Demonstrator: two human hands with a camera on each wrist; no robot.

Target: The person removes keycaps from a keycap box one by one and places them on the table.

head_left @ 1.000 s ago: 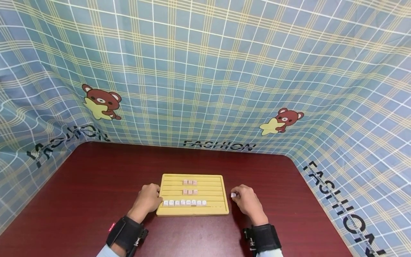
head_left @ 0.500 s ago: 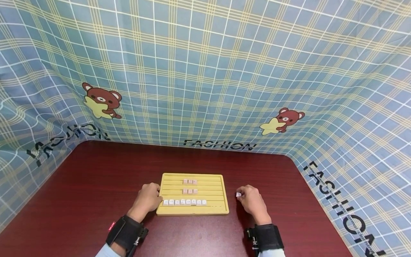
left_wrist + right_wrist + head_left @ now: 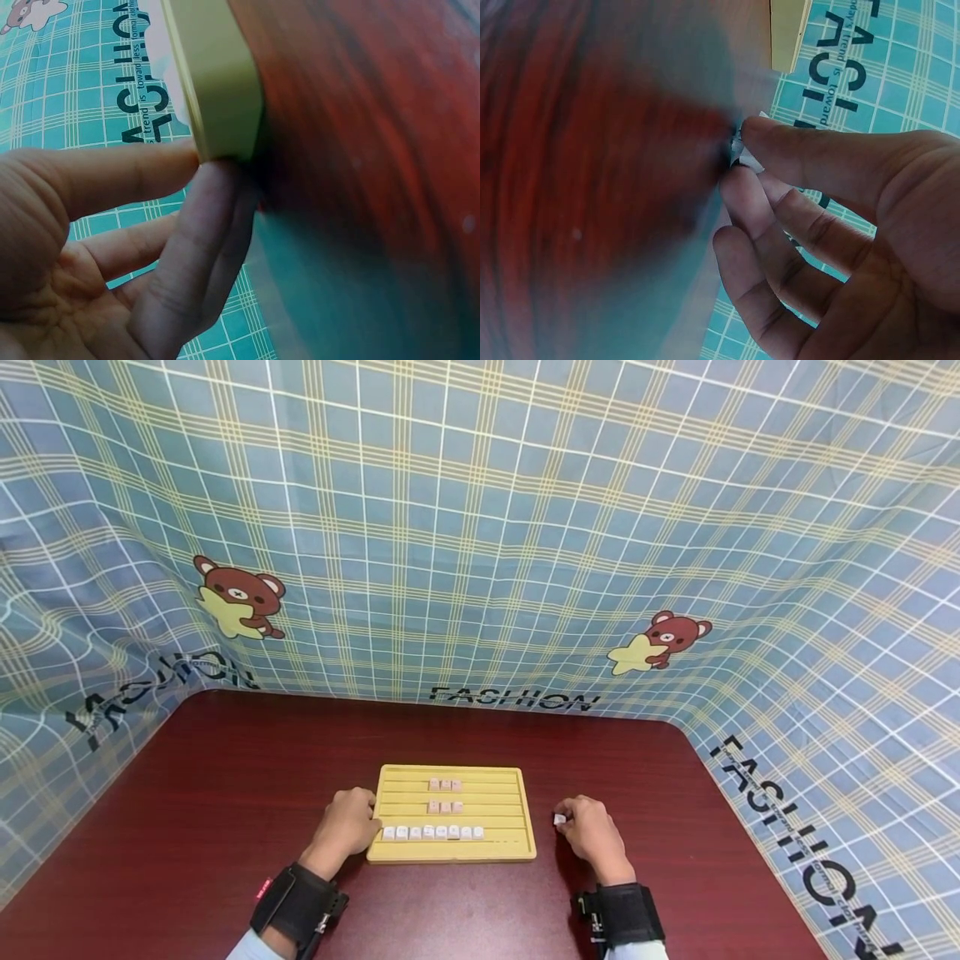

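The right hand (image 3: 588, 831) pinches a small white block (image 3: 559, 819) in its fingers (image 3: 744, 189). Leftward, apart from them, lies the yellow board (image 3: 450, 853), its edge gripped by the left hand (image 3: 345, 825). Handling one block seems the step; next calls for steady pinch and board.

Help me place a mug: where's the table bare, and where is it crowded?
Bare: the dark red table left of the left hand, right of the right hand, and between the yellow board and the curtain. Crowded: the board's row of white blocks beside the left hand.
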